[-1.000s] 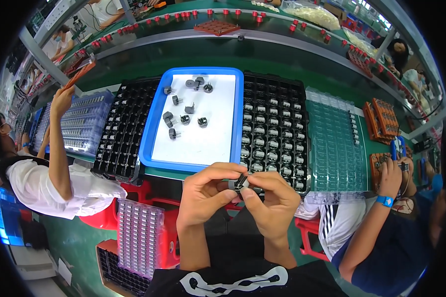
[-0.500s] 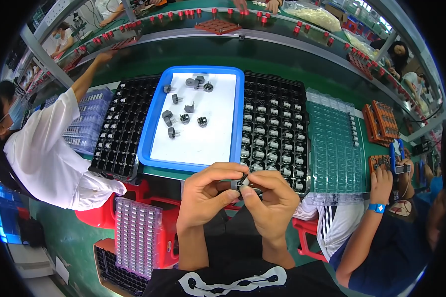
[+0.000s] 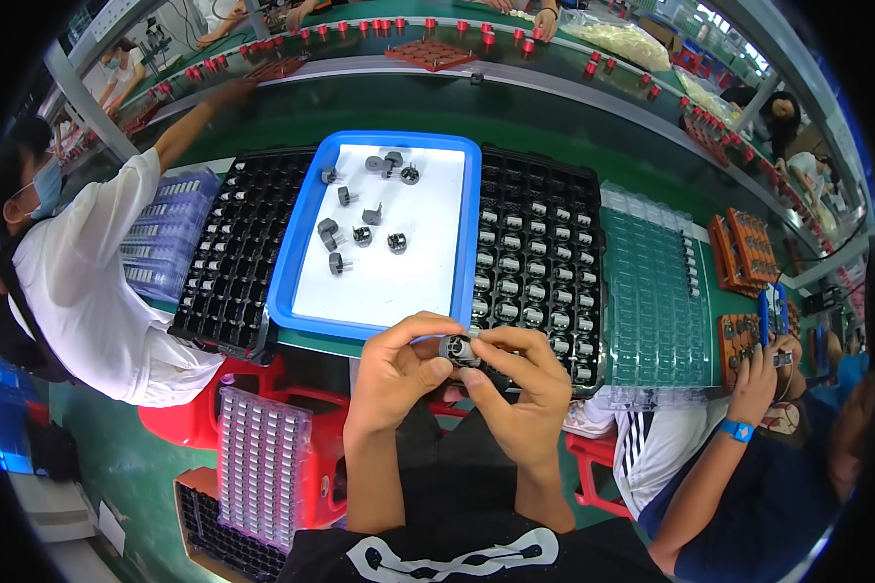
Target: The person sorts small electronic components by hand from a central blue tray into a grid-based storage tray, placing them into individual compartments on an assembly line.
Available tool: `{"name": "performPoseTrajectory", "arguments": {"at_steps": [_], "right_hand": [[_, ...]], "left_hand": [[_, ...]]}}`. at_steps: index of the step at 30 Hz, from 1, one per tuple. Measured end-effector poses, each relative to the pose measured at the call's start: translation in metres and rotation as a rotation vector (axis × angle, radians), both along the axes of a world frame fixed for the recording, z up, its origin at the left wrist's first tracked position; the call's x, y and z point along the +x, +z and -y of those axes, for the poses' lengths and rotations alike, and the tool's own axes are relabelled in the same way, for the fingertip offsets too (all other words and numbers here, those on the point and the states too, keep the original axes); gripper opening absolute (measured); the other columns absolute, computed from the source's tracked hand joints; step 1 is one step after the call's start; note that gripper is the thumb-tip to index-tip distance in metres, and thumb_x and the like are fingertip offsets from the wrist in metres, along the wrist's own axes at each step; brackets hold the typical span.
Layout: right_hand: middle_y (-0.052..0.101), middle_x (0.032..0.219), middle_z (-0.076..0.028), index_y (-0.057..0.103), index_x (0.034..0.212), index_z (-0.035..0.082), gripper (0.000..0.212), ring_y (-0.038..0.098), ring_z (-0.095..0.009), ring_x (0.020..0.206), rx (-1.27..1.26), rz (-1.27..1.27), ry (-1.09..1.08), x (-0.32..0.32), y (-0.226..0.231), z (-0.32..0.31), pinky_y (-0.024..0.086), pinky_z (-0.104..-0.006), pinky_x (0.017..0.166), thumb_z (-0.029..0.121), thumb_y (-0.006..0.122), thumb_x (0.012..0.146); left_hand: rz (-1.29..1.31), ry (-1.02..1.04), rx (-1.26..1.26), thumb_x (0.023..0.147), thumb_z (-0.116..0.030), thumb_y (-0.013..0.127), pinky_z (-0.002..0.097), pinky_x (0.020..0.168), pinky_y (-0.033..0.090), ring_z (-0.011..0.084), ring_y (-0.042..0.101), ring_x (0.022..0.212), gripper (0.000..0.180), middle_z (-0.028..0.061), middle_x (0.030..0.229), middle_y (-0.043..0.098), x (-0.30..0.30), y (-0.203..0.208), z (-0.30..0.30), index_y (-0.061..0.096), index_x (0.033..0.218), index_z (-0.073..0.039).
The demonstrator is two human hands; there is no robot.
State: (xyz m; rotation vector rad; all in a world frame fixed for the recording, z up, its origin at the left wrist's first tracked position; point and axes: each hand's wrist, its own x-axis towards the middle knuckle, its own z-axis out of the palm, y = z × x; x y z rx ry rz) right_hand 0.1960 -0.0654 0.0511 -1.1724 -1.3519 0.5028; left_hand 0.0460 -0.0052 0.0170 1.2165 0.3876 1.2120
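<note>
Above my lap, my left hand pinches a round dark-grey plug-like part between thumb and fingers, its open face with metal inside turned up. My right hand closes in from the other side, thumb touching the part's lower edge. At its index fingertip is a small silvery cylinder, partly covered by the fingers. Just beyond my hands lies a blue-rimmed tray with a white bottom. Several similar dark round parts with prongs are scattered in it.
Right of the blue tray is a black compartment tray with many silvery parts; another black tray is left. Farther right lie clear plastic trays and orange racks. Co-workers sit on both sides. A conveyor with red parts runs beyond.
My hands have shifted slightly left and up. The dark part now shows its open face, and the silvery cylinder is at its upper edge. The left co-worker's arm has reached farther toward the conveyor.
</note>
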Motion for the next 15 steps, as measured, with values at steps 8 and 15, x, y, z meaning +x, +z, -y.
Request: {"name": "performPoseTrajectory", "arguments": {"at_steps": [8, 15], "right_hand": [[0.071, 0.100, -0.018, 0.072, 0.098, -0.003, 0.022, 0.068, -0.025, 0.093, 0.059, 0.023, -0.028, 0.002, -0.013, -0.007, 0.053, -0.0319, 0.083, -0.005, 0.072, 0.076], [0.072, 0.095, -0.017, 0.073, 0.095, -0.004, 0.017, 0.070, -0.023, 0.088, -0.043, 0.041, -0.084, 0.013, -0.020, -0.008, 0.054, -0.0293, 0.080, -0.007, 0.070, 0.078]], "left_hand": [[-0.042, -0.062, -0.278, 0.087, -0.001, 0.067, 0.0239, 0.067, 0.053, 0.0150, 0.064, 0.084, 0.030, 0.0125, 0.106, 0.061, 0.001, 0.004, 0.001, 0.056, 0.114, 0.006], [-0.253, -0.080, -0.389, 0.084, 0.003, 0.068, 0.0259, 0.080, 0.055, 0.0162, 0.067, 0.091, 0.030, 0.0133, 0.100, 0.067, 0.007, 0.004, -0.001, 0.058, 0.112, 0.006]]}}
